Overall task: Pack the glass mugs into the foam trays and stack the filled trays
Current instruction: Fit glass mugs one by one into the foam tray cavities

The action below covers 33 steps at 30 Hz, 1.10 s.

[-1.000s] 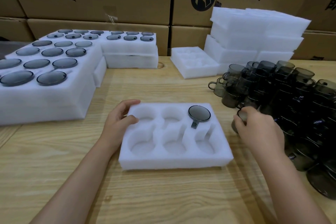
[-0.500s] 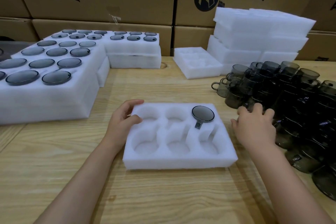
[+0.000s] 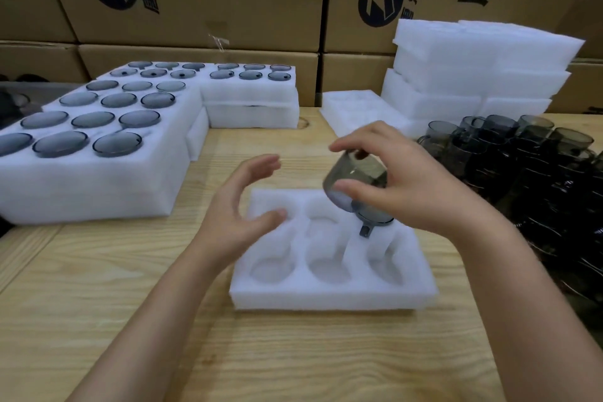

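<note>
Near edge: the pale wooden worktop (image 3: 293,356) lies bare in front of the white six-pocket foam tray (image 3: 329,295), between the two forearms.
Left side: stacked white foam trays filled with grey glass mugs (image 3: 98,182) wall it off; a bare strip of worktop separates them from the tray.
Right side: a dense cluster of loose dark glass mugs (image 3: 522,169) stands just beside the tray.
Over the tray: the right hand (image 3: 404,186), gripping a smoky glass mug (image 3: 354,178), hangs above the far pockets; the left hand (image 3: 241,205) hovers, fingers spread, over the left edge. The three near pockets lie uncovered.
Far-right pocket: taken by a seated mug (image 3: 372,221).
Back: brown printed cardboard boxes (image 3: 195,16) and a pile of empty white foam trays (image 3: 473,68) close the far edge.
</note>
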Each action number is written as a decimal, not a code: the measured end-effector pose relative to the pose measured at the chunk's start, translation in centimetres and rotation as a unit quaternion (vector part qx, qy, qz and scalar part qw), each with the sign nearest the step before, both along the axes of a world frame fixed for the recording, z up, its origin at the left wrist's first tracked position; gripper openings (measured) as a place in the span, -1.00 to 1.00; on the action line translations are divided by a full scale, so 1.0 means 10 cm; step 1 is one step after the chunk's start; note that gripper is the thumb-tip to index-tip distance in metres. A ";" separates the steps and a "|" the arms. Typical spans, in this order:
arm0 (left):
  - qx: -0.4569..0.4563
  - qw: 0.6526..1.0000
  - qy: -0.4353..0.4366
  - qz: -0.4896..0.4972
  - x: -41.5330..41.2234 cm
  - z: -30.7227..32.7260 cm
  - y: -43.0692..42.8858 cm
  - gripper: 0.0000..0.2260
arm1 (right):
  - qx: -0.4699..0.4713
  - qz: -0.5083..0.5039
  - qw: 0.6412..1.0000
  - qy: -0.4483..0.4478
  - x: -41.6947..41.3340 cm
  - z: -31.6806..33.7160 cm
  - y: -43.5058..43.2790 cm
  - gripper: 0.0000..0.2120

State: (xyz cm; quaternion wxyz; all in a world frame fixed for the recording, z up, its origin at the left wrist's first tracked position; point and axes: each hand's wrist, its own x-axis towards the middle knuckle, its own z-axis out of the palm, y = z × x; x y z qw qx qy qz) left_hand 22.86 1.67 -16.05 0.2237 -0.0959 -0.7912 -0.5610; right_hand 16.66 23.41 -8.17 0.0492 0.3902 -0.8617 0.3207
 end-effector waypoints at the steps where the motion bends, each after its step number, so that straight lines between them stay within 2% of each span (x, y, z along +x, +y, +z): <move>1: -0.038 0.999 0.009 -0.022 0.00 0.07 0.07 -0.35 | -0.001 0.017 1.000 0.002 0.02 0.01 -0.07 -0.63; 4: -0.083 0.996 0.012 -0.016 -0.10 0.24 0.36 -0.19 | -0.033 0.028 0.999 0.017 0.05 0.00 -0.24 -0.58; 7: -0.035 0.999 0.001 0.038 -0.23 0.33 0.52 -0.09 | -0.073 0.002 0.997 0.037 0.01 -0.04 -0.30 -0.52; 10: 0.008 0.999 -0.004 0.035 -0.32 0.30 0.52 -0.04 | -0.183 -0.056 0.981 -0.019 -0.09 -0.04 -0.22 -0.68; 13: 0.046 0.998 -0.023 0.023 -0.36 0.23 0.50 -0.09 | -0.268 -0.090 0.953 -0.105 -0.21 -0.04 -0.07 -0.80; 17: 0.081 0.994 -0.069 -0.007 -0.39 0.19 0.43 -0.24 | -0.195 -0.031 0.945 -0.262 -0.28 -0.19 -0.04 -0.79; 20: 0.105 0.988 -0.111 -0.033 -0.39 0.19 0.33 -0.26 | -0.205 0.004 0.927 -0.315 -0.27 -0.24 -0.07 -0.80; 23: 0.133 0.981 -0.117 -0.073 -0.37 0.18 0.20 -0.27 | -0.186 0.031 0.926 -0.327 -0.29 -0.27 -0.08 -0.69; 26: 0.123 0.979 -0.122 -0.108 -0.35 0.17 0.14 -0.27 | -0.153 0.045 0.933 -0.323 -0.28 -0.33 -0.12 -0.55; 30: 0.101 0.976 -0.147 -0.125 -0.35 0.14 0.11 -0.39 | -0.135 0.014 0.952 -0.274 -0.29 -0.34 -0.17 -0.66; 33: 0.061 0.977 -0.163 -0.127 -0.36 0.11 0.08 -0.56 | -0.079 -0.037 0.972 -0.217 -0.32 -0.36 -0.16 -0.59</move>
